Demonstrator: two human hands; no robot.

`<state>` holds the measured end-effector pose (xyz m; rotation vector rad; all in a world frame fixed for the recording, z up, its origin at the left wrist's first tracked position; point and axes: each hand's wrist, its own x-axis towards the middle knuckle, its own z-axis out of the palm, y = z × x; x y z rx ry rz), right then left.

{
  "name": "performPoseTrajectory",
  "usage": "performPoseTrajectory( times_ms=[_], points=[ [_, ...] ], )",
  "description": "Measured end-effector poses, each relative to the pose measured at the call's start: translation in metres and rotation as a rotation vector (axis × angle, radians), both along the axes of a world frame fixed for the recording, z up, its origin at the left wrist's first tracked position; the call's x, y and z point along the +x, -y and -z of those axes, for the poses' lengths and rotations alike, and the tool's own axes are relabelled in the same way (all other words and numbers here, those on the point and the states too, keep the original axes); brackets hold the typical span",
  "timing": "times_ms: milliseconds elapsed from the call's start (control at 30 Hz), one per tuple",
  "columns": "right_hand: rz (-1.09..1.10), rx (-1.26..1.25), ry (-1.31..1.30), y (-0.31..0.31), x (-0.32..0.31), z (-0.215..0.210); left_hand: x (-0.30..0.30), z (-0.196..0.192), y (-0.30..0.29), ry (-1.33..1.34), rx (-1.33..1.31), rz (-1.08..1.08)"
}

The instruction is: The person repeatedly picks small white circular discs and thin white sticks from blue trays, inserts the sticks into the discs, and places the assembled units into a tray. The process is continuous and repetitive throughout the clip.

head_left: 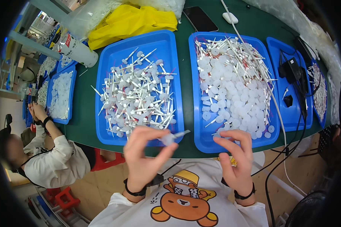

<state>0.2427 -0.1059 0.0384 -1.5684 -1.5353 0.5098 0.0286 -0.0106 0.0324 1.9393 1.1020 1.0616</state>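
Left fingers grip a disc-and-stick piece; right fingers stand apart

Taking the centre of the view as the dial's hub, the left hand is at seven o'clock, its thumb and index finger pinching a whitish disc-and-stick piece at six, by the near edge of the left blue tray, the stick pointing toward two; the right hand is at four, thumb and fingers parted, by the near edge of the right blue tray; whether its fingertips touch a piece there, I cannot tell.

The left tray, toward ten to eleven, holds scattered disc-and-stick pieces; the right tray, at two, holds translucent discs with white sticks heaped beyond them; farther out at two lies a blue tray with a black adapter; a yellow bag is at eleven, a dark phone between twelve and one, and a seated co-worker at eight.
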Motion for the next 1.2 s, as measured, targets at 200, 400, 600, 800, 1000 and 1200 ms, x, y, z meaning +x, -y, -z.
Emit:
performPoseTrajectory(
  times_ms=[200,400,600,800,1000,1200],
  points=[
    [0.026,0.005,-0.004,0.003,0.005,0.001,-0.025,-0.005,-0.035,0.004,-0.014,-0.491],
    [0.037,-0.011,0.028,0.006,0.004,0.000,-0.021,-0.012,-0.038,-0.268,0.047,-0.573],
    [0.166,-0.035,0.071,0.010,0.015,0.002,0.006,-0.012,-0.007,-0.305,0.194,-0.220],
    [0.276,-0.048,0.052,0.013,0.020,0.001,0.057,0.008,0.015,-0.388,0.143,0.344],
    [0.260,-0.059,0.008,0.016,0.019,-0.004,0.091,0.025,0.018,-0.524,0.226,0.367],
    [0.257,-0.083,0.091,0.013,0.016,-0.003,0.098,0.025,0.014,-0.458,0.117,0.361]
  ],
)
